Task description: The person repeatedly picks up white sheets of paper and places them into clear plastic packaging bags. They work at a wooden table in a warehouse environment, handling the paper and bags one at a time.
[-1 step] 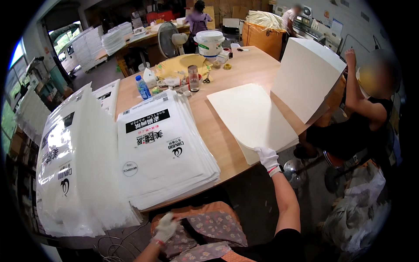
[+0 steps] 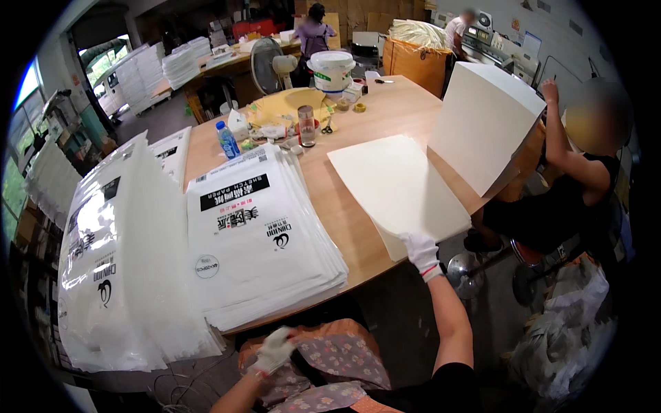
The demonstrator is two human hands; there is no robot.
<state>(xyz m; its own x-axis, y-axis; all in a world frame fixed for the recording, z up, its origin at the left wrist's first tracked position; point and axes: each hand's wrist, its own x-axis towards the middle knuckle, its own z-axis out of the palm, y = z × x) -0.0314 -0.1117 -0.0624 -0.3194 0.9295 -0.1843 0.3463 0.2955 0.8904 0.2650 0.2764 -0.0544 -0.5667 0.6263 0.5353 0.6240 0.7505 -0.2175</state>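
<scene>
A stack of large cream-white paper sheets (image 2: pixel 403 179) lies on the table's right part, its near corner jutting past the edge. My right hand (image 2: pixel 421 255), in a white glove, closes on that corner, which bends up a little; the fingertips are partly hidden. Over my flowered apron (image 2: pixel 341 358) hovers my left hand (image 2: pixel 277 350), also gloved, with reddish fingertips. Motion smears its fingers, and I see no thing in it for certain. Nearest to it on the table is a pile of printed white plastic bags (image 2: pixel 265 241).
More clear-fronted bags (image 2: pixel 103 255) hang over the left edge. Beyond stand a blue-labelled bottle (image 2: pixel 226 140), a glass tumbler (image 2: pixel 306 126), scissors (image 2: pixel 328 126), a white bucket (image 2: pixel 332 71) and a fan (image 2: pixel 267 65). At the right a seated co-worker (image 2: pixel 582 175) holds up large white sheets (image 2: pixel 482 127).
My left hand has shifted slightly up and to the right above my lap. My right hand stays at the paper corner, hardly moved.
</scene>
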